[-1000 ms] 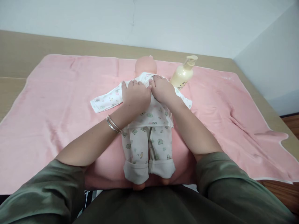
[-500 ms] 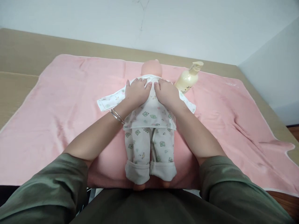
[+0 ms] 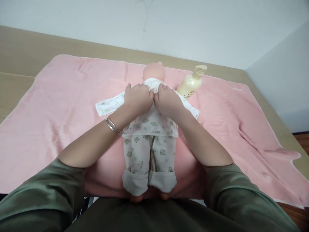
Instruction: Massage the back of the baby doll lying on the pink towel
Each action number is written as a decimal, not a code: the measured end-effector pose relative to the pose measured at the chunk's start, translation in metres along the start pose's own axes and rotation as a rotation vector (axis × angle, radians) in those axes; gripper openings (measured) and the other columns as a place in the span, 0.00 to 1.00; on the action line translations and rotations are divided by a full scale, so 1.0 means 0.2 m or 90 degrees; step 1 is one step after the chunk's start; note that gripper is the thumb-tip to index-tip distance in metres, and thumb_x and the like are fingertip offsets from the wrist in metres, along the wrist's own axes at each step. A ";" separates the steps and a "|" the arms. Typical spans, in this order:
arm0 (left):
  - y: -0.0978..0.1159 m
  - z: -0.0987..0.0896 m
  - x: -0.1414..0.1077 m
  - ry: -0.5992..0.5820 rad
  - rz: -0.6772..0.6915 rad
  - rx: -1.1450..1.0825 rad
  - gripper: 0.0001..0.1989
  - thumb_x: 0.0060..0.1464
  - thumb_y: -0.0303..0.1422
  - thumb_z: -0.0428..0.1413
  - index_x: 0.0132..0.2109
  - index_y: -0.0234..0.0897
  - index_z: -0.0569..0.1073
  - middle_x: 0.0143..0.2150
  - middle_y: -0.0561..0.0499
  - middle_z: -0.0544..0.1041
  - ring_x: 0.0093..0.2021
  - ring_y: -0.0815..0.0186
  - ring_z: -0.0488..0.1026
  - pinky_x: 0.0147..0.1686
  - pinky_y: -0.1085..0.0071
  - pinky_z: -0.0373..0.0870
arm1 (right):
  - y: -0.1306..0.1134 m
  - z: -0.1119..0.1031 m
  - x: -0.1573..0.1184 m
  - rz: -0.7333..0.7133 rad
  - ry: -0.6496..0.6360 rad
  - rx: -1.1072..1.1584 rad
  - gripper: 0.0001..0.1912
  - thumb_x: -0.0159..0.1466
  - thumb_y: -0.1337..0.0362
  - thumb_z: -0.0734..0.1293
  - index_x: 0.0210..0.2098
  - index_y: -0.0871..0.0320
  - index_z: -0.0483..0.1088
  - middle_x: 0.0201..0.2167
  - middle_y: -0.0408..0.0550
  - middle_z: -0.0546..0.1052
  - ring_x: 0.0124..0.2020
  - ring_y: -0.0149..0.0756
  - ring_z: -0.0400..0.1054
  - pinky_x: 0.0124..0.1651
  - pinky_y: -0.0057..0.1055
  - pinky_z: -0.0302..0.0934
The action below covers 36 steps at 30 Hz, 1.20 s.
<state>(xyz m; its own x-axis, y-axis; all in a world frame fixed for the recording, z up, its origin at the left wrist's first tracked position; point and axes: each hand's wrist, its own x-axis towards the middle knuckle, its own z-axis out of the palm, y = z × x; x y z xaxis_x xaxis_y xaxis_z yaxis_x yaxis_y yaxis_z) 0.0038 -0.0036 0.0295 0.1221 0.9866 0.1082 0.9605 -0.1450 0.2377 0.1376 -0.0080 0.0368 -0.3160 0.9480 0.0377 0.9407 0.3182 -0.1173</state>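
A baby doll (image 3: 154, 71) lies lengthwise in front of me, head away and feet toward my body; no face shows. It wears a white printed shirt (image 3: 153, 125) and matching trousers (image 3: 138, 158) with turned-up cuffs. On the left of the upper shirt, my left hand (image 3: 138, 98) has its fingers curled into the cloth and the thumb drawn in. My right hand (image 3: 168, 100) mirrors it on the other side, also closed on the shirt. The two thumbs nearly meet over the middle. My fingertips are partly hidden.
Under the doll spreads a pink blanket (image 3: 72, 96), wrinkled at the right, over a wooden table (image 3: 21, 48). A pale yellow pump bottle (image 3: 191, 84) leans or lies by the doll's right-hand sleeve. Behind the table rises a white wall (image 3: 193, 29).
My hands lay flatter on the shirt before; now the fingers are curled in and the thumbs have come closer together. The whole view has shifted slightly.
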 end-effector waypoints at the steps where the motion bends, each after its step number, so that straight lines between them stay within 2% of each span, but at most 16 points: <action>1: -0.02 -0.01 0.02 -0.020 -0.012 -0.016 0.24 0.69 0.37 0.40 0.52 0.34 0.80 0.54 0.37 0.83 0.58 0.47 0.79 0.68 0.46 0.67 | -0.02 -0.01 -0.03 -0.016 -0.003 -0.010 0.29 0.76 0.65 0.50 0.68 0.80 0.60 0.68 0.75 0.69 0.70 0.61 0.64 0.71 0.52 0.58; 4: -0.08 -0.02 0.07 -0.052 -0.037 -0.061 0.27 0.69 0.41 0.38 0.51 0.38 0.80 0.52 0.38 0.83 0.55 0.47 0.80 0.57 0.50 0.76 | -0.05 -0.01 -0.07 -0.048 0.004 -0.029 0.30 0.76 0.65 0.50 0.68 0.81 0.61 0.70 0.77 0.67 0.72 0.62 0.62 0.74 0.53 0.55; 8: -0.05 -0.04 0.03 -0.035 0.006 0.009 0.27 0.69 0.39 0.37 0.54 0.33 0.79 0.55 0.35 0.82 0.56 0.45 0.79 0.59 0.48 0.74 | 0.01 0.05 0.02 -0.016 0.027 0.013 0.33 0.76 0.62 0.48 0.70 0.83 0.58 0.72 0.77 0.62 0.76 0.61 0.56 0.77 0.55 0.49; 11: 0.00 -0.07 -0.05 -0.052 0.040 0.057 0.26 0.69 0.38 0.38 0.46 0.35 0.80 0.47 0.36 0.83 0.50 0.48 0.81 0.56 0.50 0.76 | 0.08 0.08 0.09 0.013 0.021 0.059 0.35 0.77 0.57 0.50 0.71 0.82 0.55 0.75 0.77 0.57 0.79 0.62 0.49 0.78 0.56 0.46; 14: 0.01 -0.11 -0.07 -0.077 0.030 0.039 0.27 0.70 0.41 0.37 0.41 0.37 0.80 0.43 0.38 0.83 0.46 0.49 0.81 0.52 0.52 0.77 | 0.10 0.08 0.11 0.016 0.021 0.074 0.36 0.77 0.54 0.50 0.70 0.80 0.58 0.74 0.76 0.60 0.77 0.64 0.52 0.76 0.58 0.50; 16: -0.02 -0.10 -0.04 -0.085 0.016 -0.004 0.27 0.70 0.42 0.38 0.45 0.37 0.80 0.47 0.38 0.84 0.49 0.49 0.80 0.52 0.53 0.77 | 0.08 0.06 0.08 0.014 0.027 0.064 0.34 0.77 0.55 0.50 0.67 0.80 0.63 0.70 0.76 0.66 0.74 0.63 0.57 0.75 0.58 0.53; 18: -0.06 -0.07 0.01 -0.079 0.013 -0.050 0.27 0.70 0.43 0.37 0.53 0.36 0.78 0.56 0.38 0.82 0.56 0.49 0.78 0.57 0.53 0.76 | 0.05 0.04 0.04 0.013 0.025 0.043 0.32 0.77 0.57 0.49 0.63 0.80 0.68 0.66 0.76 0.71 0.72 0.63 0.61 0.74 0.57 0.54; 21: -0.09 0.01 0.07 -0.048 0.005 -0.085 0.29 0.70 0.43 0.35 0.61 0.33 0.73 0.66 0.35 0.76 0.65 0.47 0.73 0.65 0.50 0.70 | -0.01 0.02 -0.02 0.014 0.026 0.026 0.31 0.77 0.59 0.50 0.61 0.81 0.69 0.66 0.78 0.70 0.73 0.64 0.59 0.75 0.56 0.53; 25: -0.09 0.07 0.09 -0.013 -0.002 -0.087 0.29 0.70 0.42 0.35 0.61 0.34 0.73 0.66 0.35 0.76 0.68 0.47 0.72 0.70 0.49 0.64 | -0.04 0.02 -0.06 0.010 0.025 0.049 0.32 0.77 0.59 0.52 0.68 0.81 0.62 0.71 0.77 0.64 0.76 0.62 0.55 0.77 0.56 0.50; 29: -0.08 0.07 0.07 -0.006 0.001 -0.057 0.29 0.71 0.42 0.34 0.60 0.34 0.73 0.63 0.35 0.78 0.65 0.48 0.74 0.69 0.50 0.66 | -0.01 0.03 -0.03 0.029 -0.017 0.071 0.36 0.78 0.53 0.51 0.76 0.72 0.51 0.76 0.73 0.57 0.79 0.63 0.47 0.78 0.58 0.47; 31: -0.07 0.06 0.06 -0.006 -0.002 -0.033 0.28 0.71 0.39 0.34 0.59 0.35 0.74 0.61 0.36 0.78 0.64 0.48 0.74 0.68 0.51 0.67 | 0.02 0.03 0.00 0.028 -0.011 0.075 0.37 0.78 0.51 0.50 0.76 0.73 0.52 0.76 0.74 0.56 0.80 0.63 0.46 0.78 0.59 0.46; 33: -0.04 0.04 0.02 -0.005 -0.004 -0.011 0.27 0.70 0.35 0.34 0.59 0.31 0.74 0.61 0.33 0.78 0.64 0.48 0.73 0.66 0.52 0.68 | 0.05 0.04 0.04 0.014 -0.002 0.099 0.38 0.78 0.51 0.49 0.74 0.76 0.54 0.76 0.74 0.57 0.80 0.61 0.47 0.78 0.58 0.46; 36: 0.03 0.03 -0.05 -0.001 0.007 0.005 0.28 0.69 0.32 0.36 0.62 0.21 0.71 0.64 0.25 0.74 0.67 0.43 0.70 0.67 0.50 0.67 | 0.10 0.06 0.09 0.004 -0.008 0.139 0.37 0.78 0.52 0.49 0.74 0.76 0.53 0.77 0.71 0.55 0.81 0.57 0.45 0.80 0.57 0.44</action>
<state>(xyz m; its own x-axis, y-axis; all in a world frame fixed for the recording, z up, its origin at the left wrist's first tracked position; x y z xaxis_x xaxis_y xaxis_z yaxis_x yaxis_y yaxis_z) 0.0105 -0.0146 0.0248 0.1324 0.9851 0.1095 0.9610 -0.1546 0.2292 0.1501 0.0162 0.0238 -0.3124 0.9496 0.0241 0.8942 0.3025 -0.3299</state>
